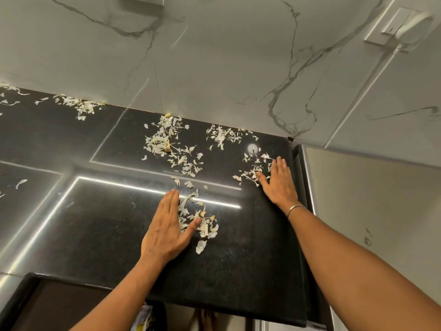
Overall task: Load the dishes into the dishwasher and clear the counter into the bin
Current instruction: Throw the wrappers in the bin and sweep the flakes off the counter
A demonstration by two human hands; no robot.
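Black polished stone tabletop (107, 223) strewn with pale papery peel scraps (174, 144); left hand (167, 225) and right hand (278, 182) lie flat, fingers straight, touching scraps.

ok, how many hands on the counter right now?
2. Left hand flat on the counter beside peel scraps; right hand flat near its right edge.

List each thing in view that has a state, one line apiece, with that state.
Papery peels: scattered in clusters over the counter, not gathered.
Left hand: open, flat on the counter, thumb against a heap of peels.
Right hand: open, flat near the counter's right edge, fingers touching peels.
Plug: seated in the wall socket.
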